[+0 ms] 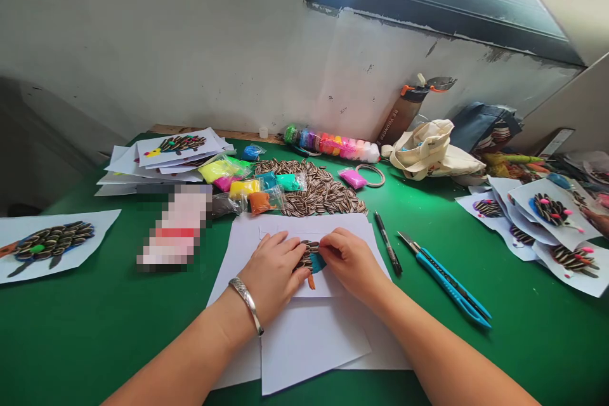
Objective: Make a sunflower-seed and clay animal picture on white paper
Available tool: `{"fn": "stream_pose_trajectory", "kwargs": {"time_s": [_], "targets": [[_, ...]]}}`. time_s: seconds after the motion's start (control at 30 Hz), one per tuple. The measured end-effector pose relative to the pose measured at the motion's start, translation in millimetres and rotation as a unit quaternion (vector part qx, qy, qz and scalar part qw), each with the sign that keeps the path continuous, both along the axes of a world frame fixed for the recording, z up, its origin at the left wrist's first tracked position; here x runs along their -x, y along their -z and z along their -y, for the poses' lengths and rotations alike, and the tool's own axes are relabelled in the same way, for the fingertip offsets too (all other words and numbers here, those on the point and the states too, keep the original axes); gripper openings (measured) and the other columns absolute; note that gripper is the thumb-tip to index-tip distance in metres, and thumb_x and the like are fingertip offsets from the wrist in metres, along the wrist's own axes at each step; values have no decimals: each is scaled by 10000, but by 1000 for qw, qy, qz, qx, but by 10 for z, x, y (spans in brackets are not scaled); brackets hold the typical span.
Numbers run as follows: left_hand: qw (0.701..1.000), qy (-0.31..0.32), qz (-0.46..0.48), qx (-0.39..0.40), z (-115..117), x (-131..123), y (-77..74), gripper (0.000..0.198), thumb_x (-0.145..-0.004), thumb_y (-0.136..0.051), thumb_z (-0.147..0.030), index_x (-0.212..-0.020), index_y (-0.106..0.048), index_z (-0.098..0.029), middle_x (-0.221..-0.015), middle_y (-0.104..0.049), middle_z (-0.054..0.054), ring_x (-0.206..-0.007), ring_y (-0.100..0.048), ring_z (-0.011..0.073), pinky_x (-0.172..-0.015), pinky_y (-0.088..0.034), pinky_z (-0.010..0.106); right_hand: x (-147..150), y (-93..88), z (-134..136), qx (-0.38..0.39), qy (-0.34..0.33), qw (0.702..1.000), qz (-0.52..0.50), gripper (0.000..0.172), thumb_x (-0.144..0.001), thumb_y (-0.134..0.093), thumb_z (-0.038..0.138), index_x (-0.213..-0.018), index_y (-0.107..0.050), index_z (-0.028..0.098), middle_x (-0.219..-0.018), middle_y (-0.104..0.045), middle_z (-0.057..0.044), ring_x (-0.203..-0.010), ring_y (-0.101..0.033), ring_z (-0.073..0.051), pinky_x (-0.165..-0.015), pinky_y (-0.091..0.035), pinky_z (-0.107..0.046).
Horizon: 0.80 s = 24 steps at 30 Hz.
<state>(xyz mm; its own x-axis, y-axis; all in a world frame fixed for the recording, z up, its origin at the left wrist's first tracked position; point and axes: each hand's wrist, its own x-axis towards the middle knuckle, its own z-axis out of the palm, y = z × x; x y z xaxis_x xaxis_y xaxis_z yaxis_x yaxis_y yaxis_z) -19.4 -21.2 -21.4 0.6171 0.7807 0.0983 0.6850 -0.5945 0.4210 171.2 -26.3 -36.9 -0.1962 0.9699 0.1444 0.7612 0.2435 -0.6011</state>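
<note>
"Well, how was the right hand?"

"Fingers pinched together — whether on a seed, I couldn't tell. The left hand lay, fingers slightly apart, across the seed picture on the desk."

"Finished?"

"Partly — seeds covered one side; blue showed bare rightward."

Lies flat on white paper, partly covered; shows striped seeds in rows over a blue base, bare toward the right, with an orange strip nearest.
</note>
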Motion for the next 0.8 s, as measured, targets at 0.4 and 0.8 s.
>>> {"fn": "stream_pose_trajectory", "kwargs": {"time_s": [0.4,0.8], "targets": [[1000,-1,-2,-10,2,21,1,206,-886,-524,-250,-1067,-614,-209,-1148,-634,68,-1113,-486,286,-1003,-350,510,-191,76,-169,-25,50,993,-104,119,-818,-553,154,-812,-661,205,-790,-630,-11,-738,-574,-149,-682,-437,-261],[999,-8,-25,38,20,2,-98,239,-889,-516,-253,-1107,-594,-195,-1139,-623,76,-1153,-461,294,-1031,-323,528,-23,-50,-667,-81,-20,979,186,271,-840,-464,82,-778,-701,197,-787,-614,-43,-754,-538,-155,-657,-352,-248]]}}
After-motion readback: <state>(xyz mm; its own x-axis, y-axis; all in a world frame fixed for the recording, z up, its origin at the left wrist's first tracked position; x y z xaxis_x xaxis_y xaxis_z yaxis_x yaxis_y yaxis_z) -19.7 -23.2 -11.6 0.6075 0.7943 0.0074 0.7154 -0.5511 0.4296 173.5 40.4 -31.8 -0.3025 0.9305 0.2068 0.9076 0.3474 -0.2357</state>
